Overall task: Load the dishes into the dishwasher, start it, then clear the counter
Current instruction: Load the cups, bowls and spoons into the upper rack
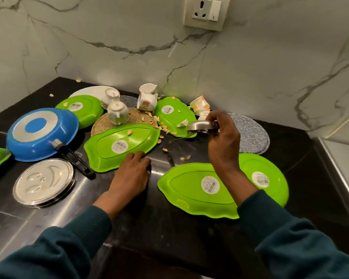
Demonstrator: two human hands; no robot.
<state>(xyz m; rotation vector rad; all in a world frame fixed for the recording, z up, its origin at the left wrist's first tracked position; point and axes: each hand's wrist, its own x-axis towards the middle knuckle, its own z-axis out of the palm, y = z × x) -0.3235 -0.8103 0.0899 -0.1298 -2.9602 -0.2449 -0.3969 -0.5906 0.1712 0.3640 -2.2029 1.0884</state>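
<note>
Steel bowl [200,126] pinched at rim by right hand [223,141] (light, slick imo); left hand [132,171] grip: can't tell.

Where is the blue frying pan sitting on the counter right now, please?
The blue frying pan lies upside down at the left of the head view, its rim overlapping a green plate, with the round steel lid just in front of it.

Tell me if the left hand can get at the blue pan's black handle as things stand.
Probably yes. The left hand rests on the counter by a green tray, holding nothing visible, and the black handle of the blue pan lies uncovered just to its left.
</note>
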